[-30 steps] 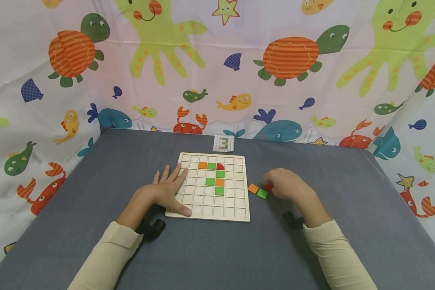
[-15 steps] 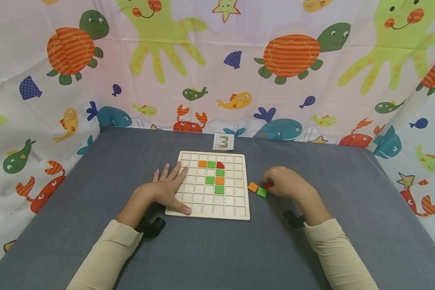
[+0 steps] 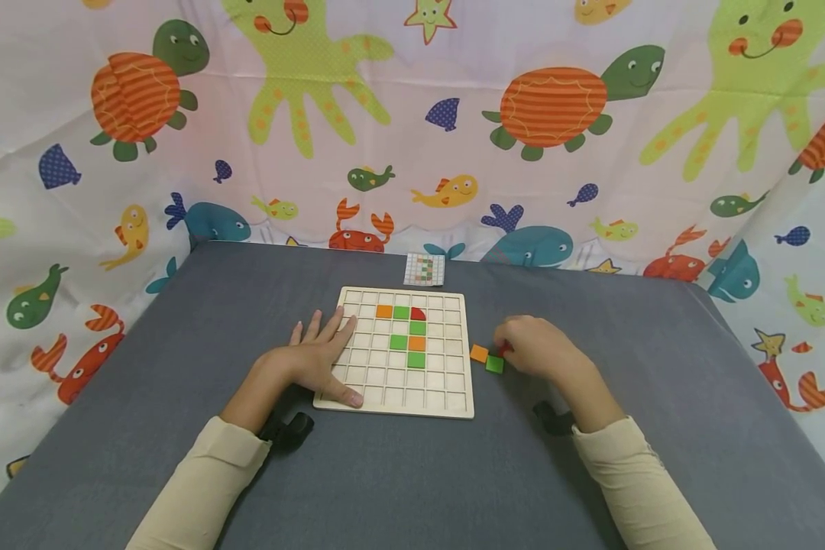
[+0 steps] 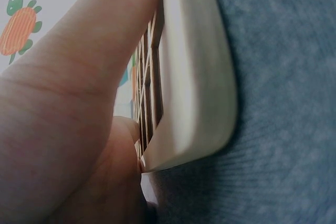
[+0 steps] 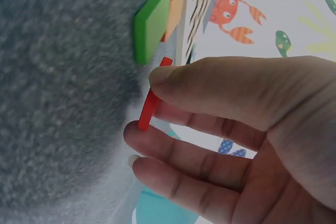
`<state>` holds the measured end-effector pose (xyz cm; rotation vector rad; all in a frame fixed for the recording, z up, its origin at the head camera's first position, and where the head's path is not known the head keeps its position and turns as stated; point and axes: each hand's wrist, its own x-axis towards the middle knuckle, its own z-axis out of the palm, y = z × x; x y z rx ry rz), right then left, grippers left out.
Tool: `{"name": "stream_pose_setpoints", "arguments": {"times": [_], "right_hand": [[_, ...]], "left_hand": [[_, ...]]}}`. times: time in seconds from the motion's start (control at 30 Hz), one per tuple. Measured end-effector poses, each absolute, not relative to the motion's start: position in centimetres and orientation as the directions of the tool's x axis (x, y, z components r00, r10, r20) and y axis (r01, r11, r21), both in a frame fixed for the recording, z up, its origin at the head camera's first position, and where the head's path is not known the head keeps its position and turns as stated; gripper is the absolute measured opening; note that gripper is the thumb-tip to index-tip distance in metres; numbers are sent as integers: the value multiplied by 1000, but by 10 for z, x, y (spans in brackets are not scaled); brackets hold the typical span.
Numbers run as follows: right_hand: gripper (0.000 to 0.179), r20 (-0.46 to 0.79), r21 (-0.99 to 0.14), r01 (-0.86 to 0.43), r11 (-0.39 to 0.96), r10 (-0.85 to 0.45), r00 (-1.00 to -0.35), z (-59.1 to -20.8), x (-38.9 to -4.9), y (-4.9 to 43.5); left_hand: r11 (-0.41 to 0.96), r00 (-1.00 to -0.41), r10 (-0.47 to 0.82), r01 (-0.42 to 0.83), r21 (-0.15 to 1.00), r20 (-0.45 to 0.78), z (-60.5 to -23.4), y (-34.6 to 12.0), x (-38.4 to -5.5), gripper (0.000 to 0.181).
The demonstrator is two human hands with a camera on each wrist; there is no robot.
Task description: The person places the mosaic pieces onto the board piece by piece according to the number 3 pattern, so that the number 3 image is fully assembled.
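Note:
A pale wooden grid board [image 3: 378, 389] lies on the grey table, with orange, green and red tiles set in several of its squares. My left hand [image 3: 314, 361] is spread across the board's left edge, thumb at the near corner and fingertips over the frame. Right of the board, my right hand [image 3: 539, 346] pinches a red tile [image 5: 152, 98] between thumb and fingers; in the right wrist view the tile stands on edge. Beside it on the table are a green square tile [image 3: 495, 364] and an orange square tile [image 3: 479, 353].
A small printed card [image 3: 424, 270] with a coloured grid pattern lies beyond the board. A curtain [image 3: 399, 114] with sea animals hangs behind and at both sides of the grey table [image 3: 412, 489].
My right hand has shifted slightly left with the red tile pinched, and the green and orange tiles beside it have nudged left. My left hand stays on the board.

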<state>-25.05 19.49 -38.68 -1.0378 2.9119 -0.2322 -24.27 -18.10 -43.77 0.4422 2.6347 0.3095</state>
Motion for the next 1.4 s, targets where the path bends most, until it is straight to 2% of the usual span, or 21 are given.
{"name": "stream_pose_setpoints", "arguments": {"times": [0.4, 0.8, 1.07, 1.23, 1.4], "right_hand": [[18, -33, -229, -648, 727, -671, -741, -383, -240, 178], [14, 49, -291, -773, 563, -799, -600, -387, -230, 152], [12, 60, -305, -802, 513, -830, -554, -391, -226, 138], [10, 75, -276, -841, 466, -862, -502, -392, -225, 125], [10, 81, -241, -861, 449, -874, -478, -392, -225, 114]], "left_hand": [[925, -850, 348, 244, 292, -396, -441, -180, -245, 158], [926, -850, 343, 235, 296, -399, -438, -180, -243, 157], [916, -845, 366, 252, 313, -389, -438, -181, -242, 155], [918, -846, 363, 251, 308, -391, -440, -181, -243, 156], [923, -848, 354, 249, 292, -394, -440, -182, -244, 156]]}}
